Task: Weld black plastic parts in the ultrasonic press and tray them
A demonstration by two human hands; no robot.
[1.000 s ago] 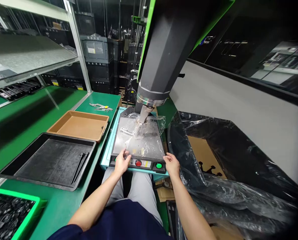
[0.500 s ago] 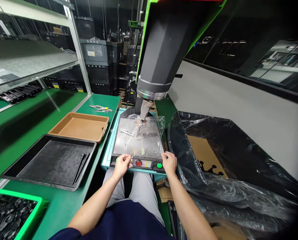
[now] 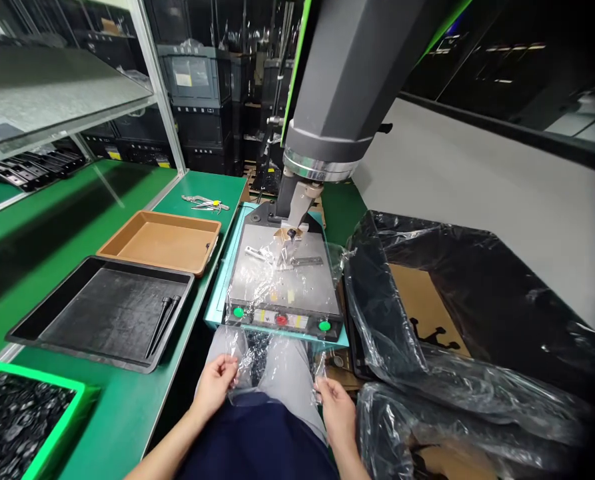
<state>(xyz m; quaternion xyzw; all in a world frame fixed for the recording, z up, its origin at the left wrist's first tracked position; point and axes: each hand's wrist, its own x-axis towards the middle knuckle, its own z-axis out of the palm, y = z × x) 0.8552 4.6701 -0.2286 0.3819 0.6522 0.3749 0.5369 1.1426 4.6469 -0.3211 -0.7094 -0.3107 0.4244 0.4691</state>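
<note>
A sheet of clear plastic film (image 3: 257, 353) is stretched between my hands over my lap, and its far part spreads over the press's metal plate. My left hand (image 3: 217, 381) pinches one near corner of it. At the other corner, my right hand (image 3: 334, 403) is closed on the film too. Beyond them stands a grey machine head (image 3: 322, 127) with a metal horn (image 3: 300, 203) pointing down at a small fixture (image 3: 291, 235) on the plate (image 3: 262, 283). Green buttons (image 3: 324, 326) and a red button (image 3: 281, 320) line the plate's front edge.
To the left, a brown tray (image 3: 162, 243) and a black tray (image 3: 112, 320) with two dark rods lie on the green bench. A green bin (image 3: 84, 400) holds many black parts. Pliers (image 3: 204, 202) lie farther back. A plastic-lined box (image 3: 382, 320) stands to the right.
Both hands have drawn back from the plate's front edge toward my body, pulling the clear film with them. The film now hangs over my lap, and the view has shifted slightly.
</note>
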